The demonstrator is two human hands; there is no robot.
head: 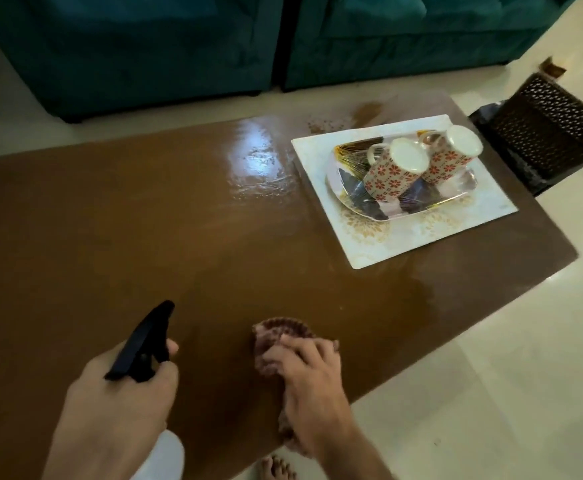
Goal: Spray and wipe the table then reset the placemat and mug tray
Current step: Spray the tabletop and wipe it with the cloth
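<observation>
My left hand (123, 393) grips a spray bottle (144, 344) with a black trigger head, its nozzle pointing up and right over the brown table (117, 216). My right hand (312, 379) presses a reddish-brown cloth (276, 332) flat on the table near the front edge. At the far right lies a white placemat (380, 244) with a gold pattern. On it rests a shiny patterned tray (349, 188) holding two upside-down mugs (392, 174) (451, 157) with red flowers. A wet glossy patch (259, 161) shows left of the placemat.
Brown crumbs or powder (363, 110) lie on the table behind the placemat. A dark perforated basket (546, 126) stands on the floor beyond the right end. Teal sofas (144, 46) line the far side. A bare foot (276, 469) shows below the front edge.
</observation>
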